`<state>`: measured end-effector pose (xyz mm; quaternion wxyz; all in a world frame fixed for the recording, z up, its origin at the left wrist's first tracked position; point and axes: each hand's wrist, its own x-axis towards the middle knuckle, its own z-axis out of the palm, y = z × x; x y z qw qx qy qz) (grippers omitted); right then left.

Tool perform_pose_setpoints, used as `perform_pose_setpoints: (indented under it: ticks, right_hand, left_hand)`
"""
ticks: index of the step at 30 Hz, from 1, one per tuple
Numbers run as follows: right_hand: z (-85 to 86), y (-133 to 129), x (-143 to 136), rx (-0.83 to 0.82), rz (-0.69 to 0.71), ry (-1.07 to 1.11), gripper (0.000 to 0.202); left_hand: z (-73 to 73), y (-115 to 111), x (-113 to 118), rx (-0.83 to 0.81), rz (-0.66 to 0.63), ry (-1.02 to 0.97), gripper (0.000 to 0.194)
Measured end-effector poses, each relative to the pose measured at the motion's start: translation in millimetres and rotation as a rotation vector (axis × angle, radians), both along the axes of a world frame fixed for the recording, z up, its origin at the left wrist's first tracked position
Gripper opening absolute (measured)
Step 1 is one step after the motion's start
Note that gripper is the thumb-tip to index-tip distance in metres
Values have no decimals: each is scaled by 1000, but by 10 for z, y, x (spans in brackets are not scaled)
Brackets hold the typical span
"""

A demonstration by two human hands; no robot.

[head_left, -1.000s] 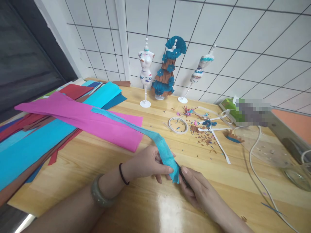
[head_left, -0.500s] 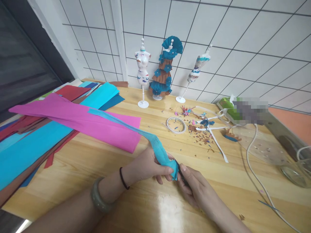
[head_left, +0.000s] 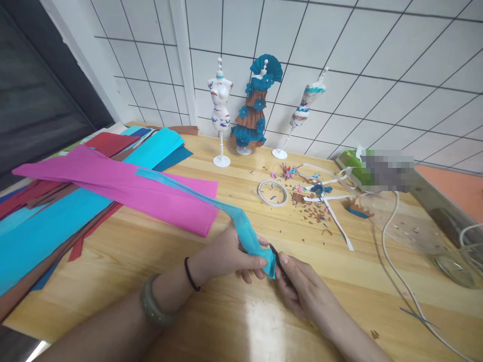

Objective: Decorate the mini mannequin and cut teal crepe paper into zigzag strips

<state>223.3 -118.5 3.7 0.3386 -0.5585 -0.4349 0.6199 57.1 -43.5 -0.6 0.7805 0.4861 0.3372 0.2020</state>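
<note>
My left hand (head_left: 236, 256) pinches the end of a light blue crepe paper strip (head_left: 249, 236) between thumb and fingers. From there the strip runs back, narrow and twisted, over a pink crepe paper sheet (head_left: 177, 206). Closed round a pair of small black scissors (head_left: 282, 266), my right hand (head_left: 302, 281) is just right of the strip's end. The scissors' dark tip points up and touches or nearly touches the paper edge; their handles are mostly hidden by my fingers.
Folded coloured papers (head_left: 86, 201) are stacked on the left. Behind stand two mannequins (head_left: 221, 108) and a paper-dressed one (head_left: 252, 110). A tape roll (head_left: 272, 193), paper scraps (head_left: 315, 213), a white cable (head_left: 388, 241) and a glass jar (head_left: 456, 269) are on the right.
The scissors' tip shows slightly more beside the strip's end, whose edge has shifted a little. Both hands keep nearly the same place; the view has moved slightly.
</note>
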Motion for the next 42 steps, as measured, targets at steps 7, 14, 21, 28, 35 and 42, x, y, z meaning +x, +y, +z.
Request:
perform_pose_setpoints:
  ticks: [7, 14, 21, 28, 35, 42]
  right_hand:
    - [9, 32, 71, 9, -130, 62, 49]
    - [106, 44, 14, 184, 78, -204, 31]
    - [154, 13, -7, 177, 162, -202, 26]
    - [85, -11, 6, 23, 123, -19, 46]
    - [97, -49, 42, -36, 162, -34, 53]
    - [145, -54, 29, -13, 216, -44, 48]
  left_hand:
    - [-11, 17, -27, -3, -25, 1, 51]
    - [15, 29, -19, 69, -70, 28, 38]
    - [40, 54, -28, 177, 1, 93, 39]
    - [47, 60, -39, 115, -13, -46, 33]
    - [83, 66, -44, 112, 35, -50, 33]
    - [115, 47, -36, 93, -16, -29, 33]
